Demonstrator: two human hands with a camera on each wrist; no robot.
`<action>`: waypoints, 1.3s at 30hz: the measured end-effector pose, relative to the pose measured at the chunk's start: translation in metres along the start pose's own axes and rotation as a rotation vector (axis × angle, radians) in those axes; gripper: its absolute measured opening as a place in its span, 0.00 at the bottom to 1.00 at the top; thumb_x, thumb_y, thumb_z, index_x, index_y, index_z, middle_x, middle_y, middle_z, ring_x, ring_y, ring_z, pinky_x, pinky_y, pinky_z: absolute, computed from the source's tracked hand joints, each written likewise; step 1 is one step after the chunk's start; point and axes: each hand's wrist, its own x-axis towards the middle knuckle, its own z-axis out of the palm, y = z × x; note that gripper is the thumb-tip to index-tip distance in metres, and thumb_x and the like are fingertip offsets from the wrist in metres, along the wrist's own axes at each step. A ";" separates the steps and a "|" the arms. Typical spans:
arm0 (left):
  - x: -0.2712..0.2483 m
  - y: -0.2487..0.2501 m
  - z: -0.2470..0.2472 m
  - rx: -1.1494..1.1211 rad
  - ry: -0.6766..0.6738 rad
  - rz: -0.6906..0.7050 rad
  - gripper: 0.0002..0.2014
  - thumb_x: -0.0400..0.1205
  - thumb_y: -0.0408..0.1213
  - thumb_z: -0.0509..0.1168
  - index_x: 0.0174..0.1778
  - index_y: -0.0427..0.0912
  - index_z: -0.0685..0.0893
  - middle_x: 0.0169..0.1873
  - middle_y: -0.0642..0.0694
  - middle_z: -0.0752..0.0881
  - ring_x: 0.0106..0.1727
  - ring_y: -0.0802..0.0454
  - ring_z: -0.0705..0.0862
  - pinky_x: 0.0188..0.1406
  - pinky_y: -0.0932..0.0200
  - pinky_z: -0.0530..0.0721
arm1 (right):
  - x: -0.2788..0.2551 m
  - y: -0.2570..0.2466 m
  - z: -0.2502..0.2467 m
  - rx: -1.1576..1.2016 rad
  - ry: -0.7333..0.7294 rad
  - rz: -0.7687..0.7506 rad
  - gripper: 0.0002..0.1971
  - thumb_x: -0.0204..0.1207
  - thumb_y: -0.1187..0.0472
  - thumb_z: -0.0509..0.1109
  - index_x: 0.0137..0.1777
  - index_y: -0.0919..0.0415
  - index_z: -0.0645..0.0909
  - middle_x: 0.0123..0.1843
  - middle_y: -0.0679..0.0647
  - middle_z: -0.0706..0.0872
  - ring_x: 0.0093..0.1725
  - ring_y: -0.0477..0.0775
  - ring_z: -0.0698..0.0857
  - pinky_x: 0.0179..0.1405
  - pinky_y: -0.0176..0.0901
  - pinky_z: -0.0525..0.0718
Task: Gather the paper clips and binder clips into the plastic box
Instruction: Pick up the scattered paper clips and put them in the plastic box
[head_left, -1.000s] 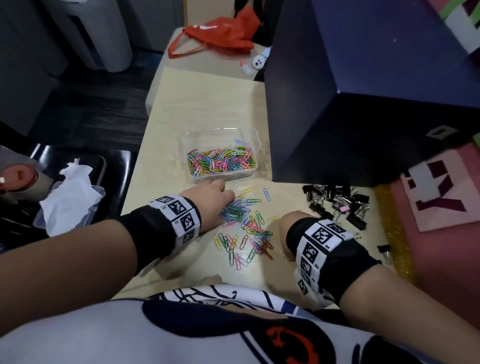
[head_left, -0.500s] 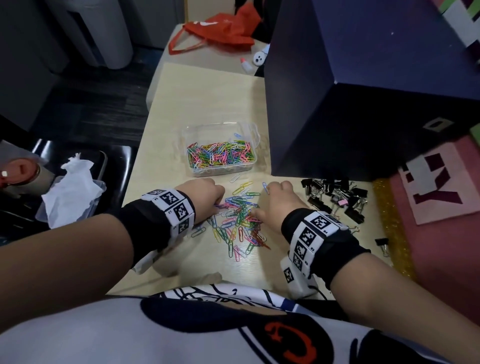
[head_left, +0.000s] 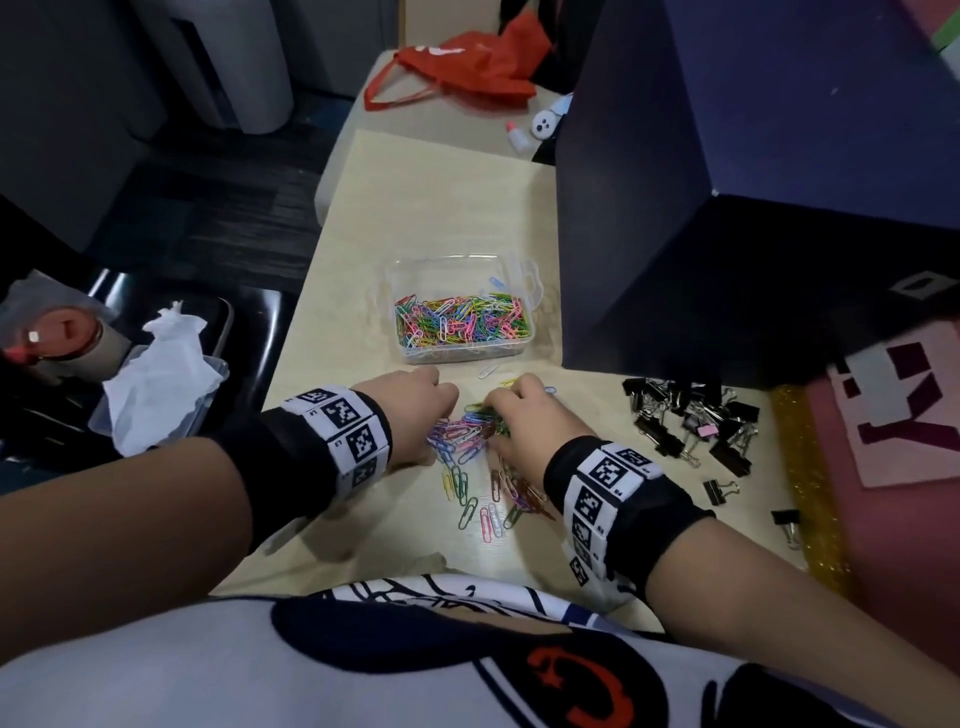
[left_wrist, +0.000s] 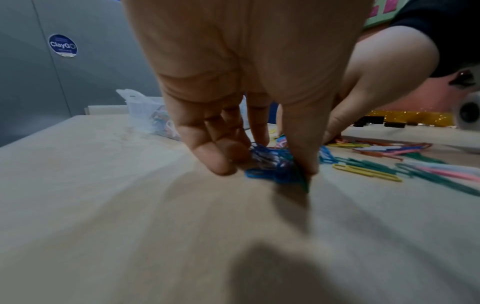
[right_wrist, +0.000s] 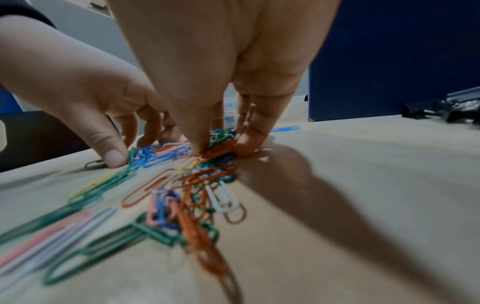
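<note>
Pale wood-grain laminate is covering the table (head_left: 415, 208), which is butting against a lower beige surface carrying an orange bag (head_left: 457, 67) at the far end. Dark flooring is showing to the left, where a black chair (head_left: 249, 332) is holding a tray with crumpled tissue (head_left: 161, 374). A tall navy box (head_left: 727, 208) is standing on the table's right side, and a pink mat (head_left: 883, 493) is lying beyond the right edge.

The plastic box (head_left: 462, 312) is sitting open near the table's middle, already holding a layer of coloured clips. Loose paper clips (head_left: 478, 467) are lying in a pile nearer the person, and both hands are working in it. The left hand (head_left: 415, 415) is curling its fingers (left_wrist: 207, 148) and thumb around a blue and green bunch (left_wrist: 275, 164) pressed to the table. The right hand (head_left: 524, 421) is pinching an orange and green cluster (right_wrist: 221, 148) between thumb and fingers, also against the table. Black binder clips (head_left: 685, 421) are lying in a heap to the right of the hands, just before the navy box, with two strays (head_left: 753, 504) closer to the mat.

From the head view, the knuckles are hiding the fingertips and the clips beneath. Both wrist views are blurring the nearest clips, and the box shows there only as a hazy corner (left_wrist: 145, 111) behind the left fingers.
</note>
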 end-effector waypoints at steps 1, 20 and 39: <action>0.002 -0.001 0.000 -0.018 -0.002 0.004 0.20 0.75 0.47 0.71 0.59 0.47 0.74 0.54 0.45 0.74 0.53 0.43 0.80 0.49 0.51 0.81 | 0.001 0.001 -0.001 0.001 0.004 0.004 0.17 0.80 0.57 0.66 0.68 0.54 0.74 0.62 0.56 0.70 0.60 0.61 0.78 0.59 0.49 0.79; 0.020 -0.028 -0.065 -0.196 0.363 0.017 0.07 0.77 0.43 0.70 0.47 0.47 0.81 0.47 0.45 0.84 0.47 0.46 0.80 0.46 0.57 0.73 | 0.046 -0.019 -0.077 0.265 0.300 0.063 0.11 0.76 0.60 0.71 0.57 0.52 0.82 0.58 0.53 0.84 0.60 0.56 0.80 0.63 0.44 0.77; -0.011 -0.019 -0.019 0.180 -0.246 0.058 0.24 0.69 0.50 0.77 0.55 0.50 0.75 0.50 0.48 0.83 0.50 0.45 0.82 0.43 0.52 0.81 | 0.011 -0.009 -0.001 -0.178 -0.038 -0.126 0.40 0.69 0.38 0.71 0.78 0.54 0.63 0.78 0.51 0.63 0.75 0.59 0.63 0.74 0.54 0.69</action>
